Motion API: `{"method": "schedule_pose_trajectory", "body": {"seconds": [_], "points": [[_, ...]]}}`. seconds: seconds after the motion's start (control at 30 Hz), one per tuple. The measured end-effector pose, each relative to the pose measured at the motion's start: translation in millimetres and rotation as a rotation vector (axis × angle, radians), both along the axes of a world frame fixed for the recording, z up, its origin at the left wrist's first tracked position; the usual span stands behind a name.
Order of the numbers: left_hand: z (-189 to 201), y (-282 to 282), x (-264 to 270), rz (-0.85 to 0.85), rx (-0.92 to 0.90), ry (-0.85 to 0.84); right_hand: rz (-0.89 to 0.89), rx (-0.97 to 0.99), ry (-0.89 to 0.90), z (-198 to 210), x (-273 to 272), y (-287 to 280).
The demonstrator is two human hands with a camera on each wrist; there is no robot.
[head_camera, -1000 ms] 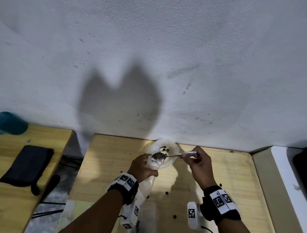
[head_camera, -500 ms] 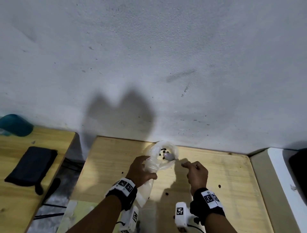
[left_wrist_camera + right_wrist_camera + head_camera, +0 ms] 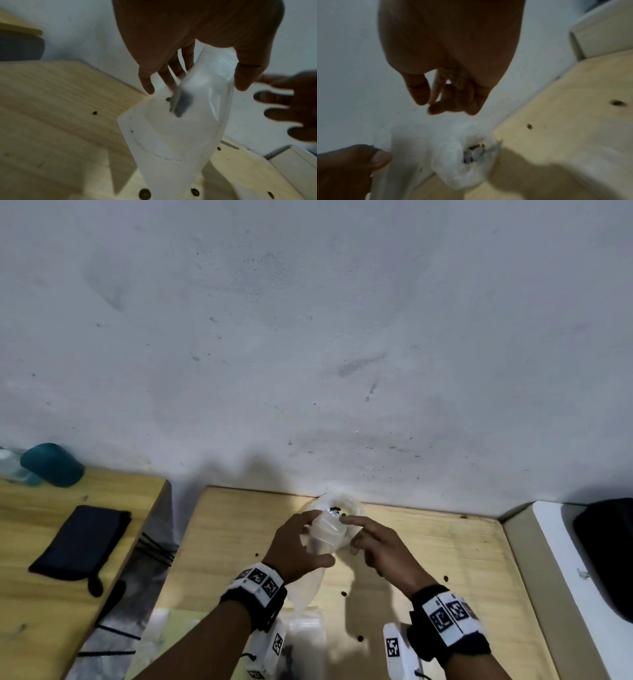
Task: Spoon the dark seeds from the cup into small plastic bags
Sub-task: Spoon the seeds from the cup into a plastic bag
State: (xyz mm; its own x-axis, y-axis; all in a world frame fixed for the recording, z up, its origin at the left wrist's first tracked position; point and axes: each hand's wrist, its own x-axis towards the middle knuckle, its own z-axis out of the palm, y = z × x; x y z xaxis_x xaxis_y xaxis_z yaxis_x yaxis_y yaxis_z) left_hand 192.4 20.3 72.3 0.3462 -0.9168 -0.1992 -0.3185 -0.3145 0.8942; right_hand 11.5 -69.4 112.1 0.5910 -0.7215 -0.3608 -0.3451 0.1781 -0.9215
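Observation:
My left hand (image 3: 317,537) grips a small clear plastic bag (image 3: 325,534) by its mouth, thumb on one side and fingers on the other. Through the bag (image 3: 180,135) a few dark seeds (image 3: 181,106) show inside. My right hand (image 3: 352,534) holds nothing, and its forefinger points at the bag's mouth. Behind both hands, against the wall, stands the white cup (image 3: 356,510) with dark seeds (image 3: 337,511) in it. In the right wrist view a spoon (image 3: 478,152) lies in the cup (image 3: 453,162), below my loosely curled right fingers (image 3: 436,106).
Loose seeds (image 3: 445,578) lie scattered on the wooden table (image 3: 445,542). Clear bags (image 3: 305,635) lie at the near edge. A white box (image 3: 548,559) stands at the right. On the left table are a black pouch (image 3: 82,542) and a teal cup (image 3: 51,465).
My right hand has let go of the spoon, which now lies in the cup, and has come over to the bag's mouth. My left hand has kept hold of the bag.

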Motion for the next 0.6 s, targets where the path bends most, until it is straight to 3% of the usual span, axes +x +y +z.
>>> {"method": "schedule_pose_trajectory", "body": {"seconds": [0.07, 0.13, 0.23, 0.33, 0.47, 0.6], "points": [[10.6, -3.3, -2.7, -0.059, -0.038, -0.026, 0.106, 0.025, 0.042, 17.9, 5.5, -3.4], [21.7, -5.6, -3.3, -0.088, -0.044, 0.0, 0.129, -0.069, 0.082, 28.5, 5.6, -8.8], [33.6, -11.4, -1.7, -0.058, -0.077, 0.12, 0.049, -0.313, 0.123, 33.8, -0.2, -18.3], [45.8, -18.5, 0.7, 0.083, -0.119, 0.153, -0.122, -0.456, 0.073, 38.4, -3.7, -18.5], [61.1, -22.4, 0.5, 0.141, -0.212, 0.206, -0.361, -0.35, -0.074, 44.3, -0.5, -12.4], [69.9, -24.2, -4.1, 0.13, -0.216, 0.297, -0.386, -0.234, -0.124, 56.2, 2.7, -7.2]]}}
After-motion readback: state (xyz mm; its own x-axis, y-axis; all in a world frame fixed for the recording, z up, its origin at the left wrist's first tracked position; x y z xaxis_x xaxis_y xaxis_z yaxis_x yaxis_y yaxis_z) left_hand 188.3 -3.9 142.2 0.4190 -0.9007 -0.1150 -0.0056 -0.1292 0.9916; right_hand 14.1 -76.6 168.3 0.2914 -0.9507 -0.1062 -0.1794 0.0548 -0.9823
